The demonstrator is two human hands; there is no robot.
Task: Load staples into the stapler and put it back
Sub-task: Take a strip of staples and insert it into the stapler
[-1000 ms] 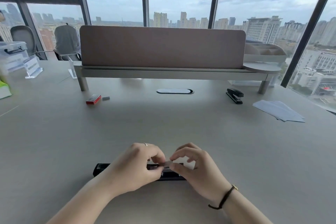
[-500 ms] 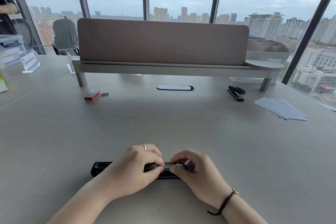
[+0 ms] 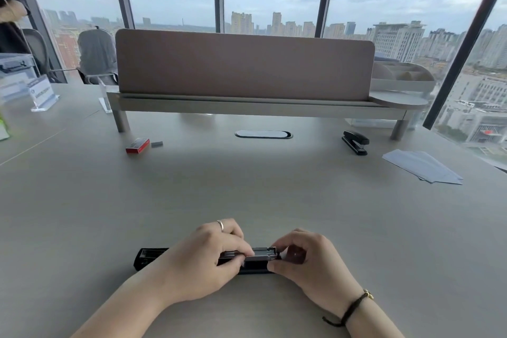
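Observation:
A black stapler [image 3: 149, 256] lies opened flat on the grey desk near the front edge, its grey metal staple channel [image 3: 262, 253] showing between my hands. My left hand [image 3: 204, 258] rests over the stapler's middle, thumb and fingers pinched on the channel. My right hand [image 3: 310, 262] grips the channel's right end with its fingertips. A strip of staples cannot be made out under the fingers. A red staple box [image 3: 138, 145] lies at the back left with a loose grey staple strip [image 3: 157, 143] beside it.
A second black stapler [image 3: 355, 142] sits closed at the back right, near sheets of paper [image 3: 422, 166]. A raised shelf with a brown divider panel [image 3: 244, 66] spans the back. An oval cable grommet [image 3: 263, 134] lies below it. A sign holder [image 3: 42, 94] stands far left.
Both hands have come down from just above the stapler onto its channel. My right fingers shifted to the channel's right end, and the grey metal part now shows between the hands.

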